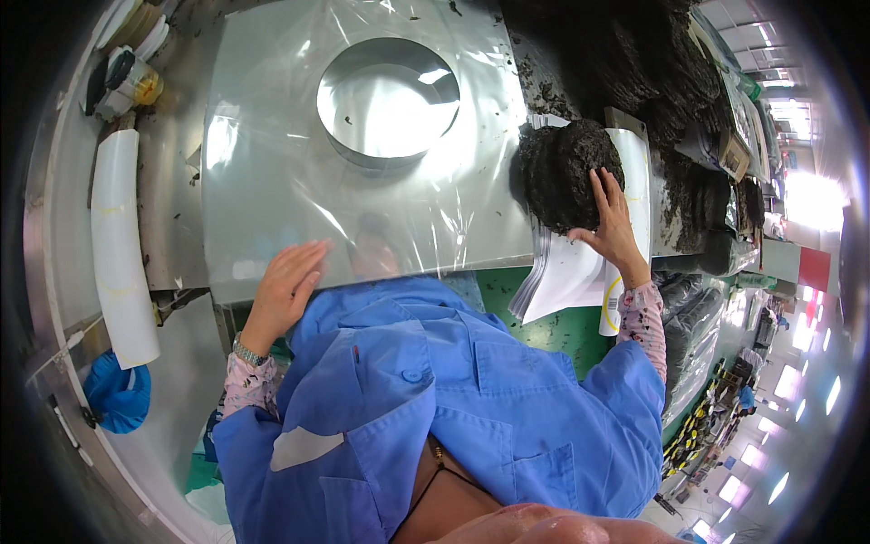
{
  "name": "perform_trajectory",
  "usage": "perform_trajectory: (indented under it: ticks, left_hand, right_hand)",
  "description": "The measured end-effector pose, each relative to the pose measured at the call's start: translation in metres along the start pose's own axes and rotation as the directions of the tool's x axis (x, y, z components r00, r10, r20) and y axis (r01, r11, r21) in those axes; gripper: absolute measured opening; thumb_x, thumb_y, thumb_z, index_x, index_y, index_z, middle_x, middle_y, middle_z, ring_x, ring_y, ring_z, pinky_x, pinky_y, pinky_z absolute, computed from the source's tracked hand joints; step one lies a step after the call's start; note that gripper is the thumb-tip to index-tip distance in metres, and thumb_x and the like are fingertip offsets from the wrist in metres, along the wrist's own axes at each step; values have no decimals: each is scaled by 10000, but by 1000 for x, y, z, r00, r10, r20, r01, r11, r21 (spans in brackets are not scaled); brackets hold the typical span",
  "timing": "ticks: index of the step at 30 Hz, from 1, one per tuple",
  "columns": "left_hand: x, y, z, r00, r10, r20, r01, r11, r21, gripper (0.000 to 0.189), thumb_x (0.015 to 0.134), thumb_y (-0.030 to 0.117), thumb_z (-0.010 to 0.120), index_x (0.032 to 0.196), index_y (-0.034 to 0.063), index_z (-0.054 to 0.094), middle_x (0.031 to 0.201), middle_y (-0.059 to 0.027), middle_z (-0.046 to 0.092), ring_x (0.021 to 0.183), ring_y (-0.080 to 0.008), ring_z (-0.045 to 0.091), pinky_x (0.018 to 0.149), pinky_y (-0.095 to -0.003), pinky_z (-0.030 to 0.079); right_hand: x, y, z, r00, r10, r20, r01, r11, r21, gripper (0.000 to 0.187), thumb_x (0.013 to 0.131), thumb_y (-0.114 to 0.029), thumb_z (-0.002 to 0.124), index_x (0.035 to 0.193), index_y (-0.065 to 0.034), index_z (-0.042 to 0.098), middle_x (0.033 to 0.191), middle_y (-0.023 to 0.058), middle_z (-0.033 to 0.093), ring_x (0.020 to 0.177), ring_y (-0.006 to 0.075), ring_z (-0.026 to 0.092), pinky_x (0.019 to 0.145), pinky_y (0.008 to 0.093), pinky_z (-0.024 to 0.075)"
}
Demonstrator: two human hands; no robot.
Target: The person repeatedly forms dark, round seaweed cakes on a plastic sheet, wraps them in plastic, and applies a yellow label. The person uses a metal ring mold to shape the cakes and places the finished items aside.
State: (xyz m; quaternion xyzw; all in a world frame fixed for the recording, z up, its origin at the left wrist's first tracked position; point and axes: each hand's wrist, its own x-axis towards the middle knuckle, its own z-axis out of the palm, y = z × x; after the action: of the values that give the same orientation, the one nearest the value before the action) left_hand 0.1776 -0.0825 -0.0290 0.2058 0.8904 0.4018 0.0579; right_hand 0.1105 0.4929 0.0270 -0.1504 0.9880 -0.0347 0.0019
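My right hand (pixel 614 228) rests with fingers spread on the near right side of a dark, rough, layered round clump (pixel 561 177). The clump sits on a stack of white paper sheets (pixel 554 272), whose near ends bend down over the table edge. My left hand (pixel 289 289) hovers or rests at the near edge of a metal worktop, fingers extended and holding nothing; contact is unclear. Beyond it, a shiny metal ring (pixel 387 153) stands on clear plastic film (pixel 285 183) spread over the worktop. A small dark speck shows inside the ring.
More dark layered material (pixel 612 61) is piled at the far right. A white roll (pixel 629 160) lies beside the paper. Left are another long white roll (pixel 121 245), a clear jar (pixel 132 85) and a blue cloth item (pixel 117 393). Black plastic bags (pixel 693 326) stand right.
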Motion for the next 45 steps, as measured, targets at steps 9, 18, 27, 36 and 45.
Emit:
perform_trajectory:
  ticks: [9,18,27,36,45]
  left_hand:
    - [0,0,1,1000,13,6,-12,999,-38,357,990,76,600,1341,31,648,1408,-108,651,1322,-290,591,1166,-466,401]
    - [-4,-5,6,1000,-15,16,16,998,-67,365,995,78,589,1355,52,644,1407,-104,652,1313,-286,597,1164,-465,403]
    - [-6,-3,3,999,-40,26,42,997,-66,372,998,79,593,1367,52,634,1402,-101,657,1293,-281,611,1149,-462,417]
    - [1,1,-7,998,51,-42,-51,999,-14,352,988,82,608,1334,43,657,1372,-113,672,1251,-294,631,1130,-463,433]
    - [32,18,-41,977,168,-130,-159,984,78,351,957,49,629,1305,38,675,1365,-125,678,1255,-302,641,1130,-489,433]
  right_hand:
    - [1,15,8,994,51,-96,-51,999,-2,985,746,-19,774,1612,-88,311,1637,184,348,1494,405,352,1231,496,325]
    - [-24,-8,14,986,-23,-168,8,996,-90,1051,714,-35,805,1627,-80,287,1676,144,306,1562,386,241,1263,578,189]
    - [-20,-16,27,999,28,-38,-31,996,-80,1059,772,-226,860,1625,-58,255,1684,176,255,1546,425,232,1240,594,215]
    - [-13,11,-4,999,-29,-26,28,999,-36,1006,761,-72,840,1607,-54,295,1658,166,329,1543,375,291,1263,521,242]
    - [88,-95,-35,826,-412,-386,390,910,-137,1023,662,-13,811,1572,-19,345,1649,204,342,1547,414,276,1266,601,188]
